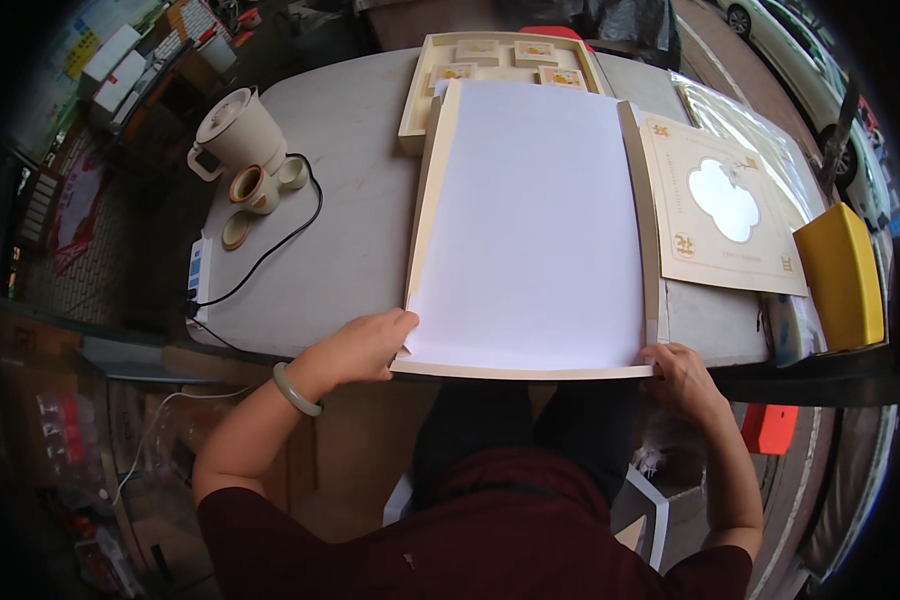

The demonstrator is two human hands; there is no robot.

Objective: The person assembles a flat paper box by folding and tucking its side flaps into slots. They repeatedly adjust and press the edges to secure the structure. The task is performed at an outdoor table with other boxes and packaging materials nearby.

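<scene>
A shallow cardboard box (535, 220) with a white inside and cream outer sides lies before me, its near edge at the table's edge. Its long left and right walls stand up, and a low strip runs along the near side. My left hand (362, 347) pinches the near left corner, with a small white flap beside the fingertips. At the near right corner, the fingers of my right hand (683, 375) are closed on the wall where it meets the near strip. Parts of both hands' fingers are hidden behind the cardboard.
Beyond lies a cream tray (410, 112) with several small printed boxes. To the right are a printed cover sheet (680, 180) with a flower-shaped cutout, plastic-wrapped sheets (770, 150) and a yellow box (842, 275). An electric kettle (240, 130), cups (256, 190) and a cord (305, 228) occupy the left.
</scene>
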